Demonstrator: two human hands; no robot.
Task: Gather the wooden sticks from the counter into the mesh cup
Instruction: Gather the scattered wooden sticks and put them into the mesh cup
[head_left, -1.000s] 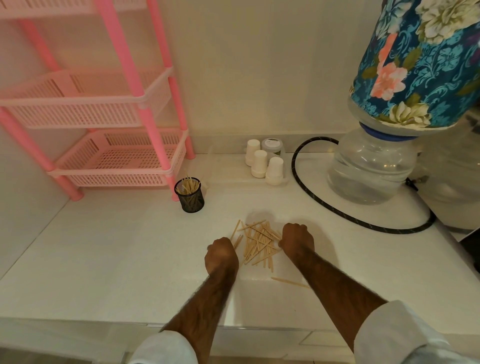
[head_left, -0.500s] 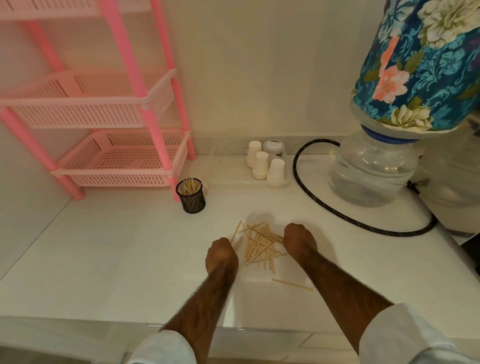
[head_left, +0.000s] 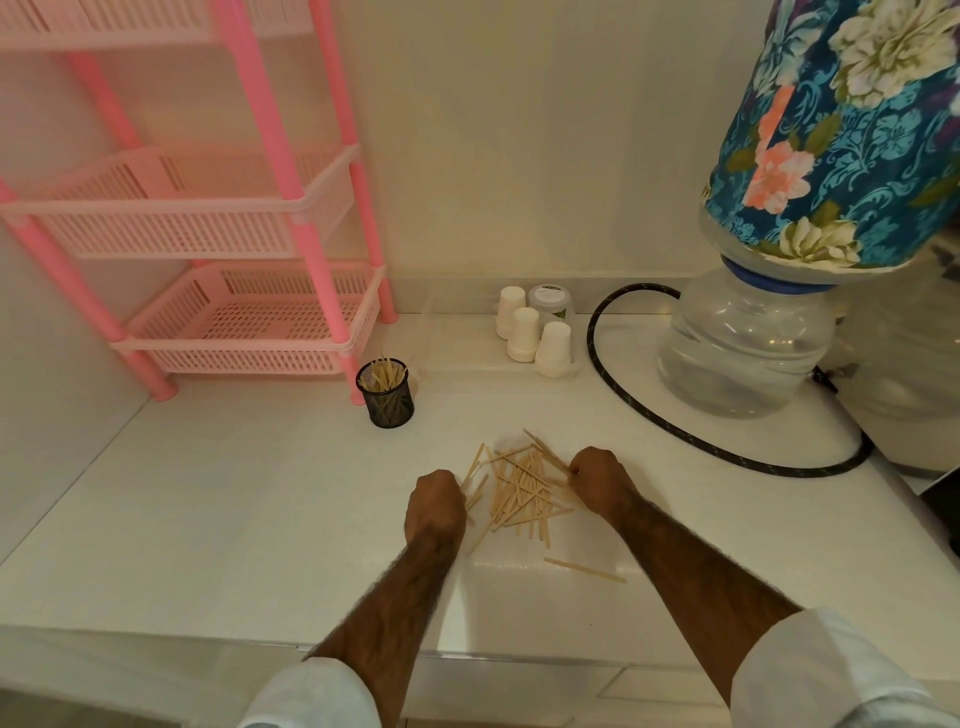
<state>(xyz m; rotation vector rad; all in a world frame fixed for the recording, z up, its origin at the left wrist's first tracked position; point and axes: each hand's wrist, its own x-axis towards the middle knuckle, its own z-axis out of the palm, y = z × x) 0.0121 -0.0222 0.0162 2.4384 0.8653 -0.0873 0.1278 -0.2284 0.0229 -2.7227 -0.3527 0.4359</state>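
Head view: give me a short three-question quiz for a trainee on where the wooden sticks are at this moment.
1. True or false: some wooden sticks already stand in the mesh cup.
2. The lone stick lies: A) nearer the person than the loose pile; B) inside the mesh cup; C) on top of the loose pile.
3. Short answer: on which of the person's sides, left or right, does the mesh cup stand relative to the loose pile?

Key: 1 true; 2 A; 3 left, and farther back on the counter.
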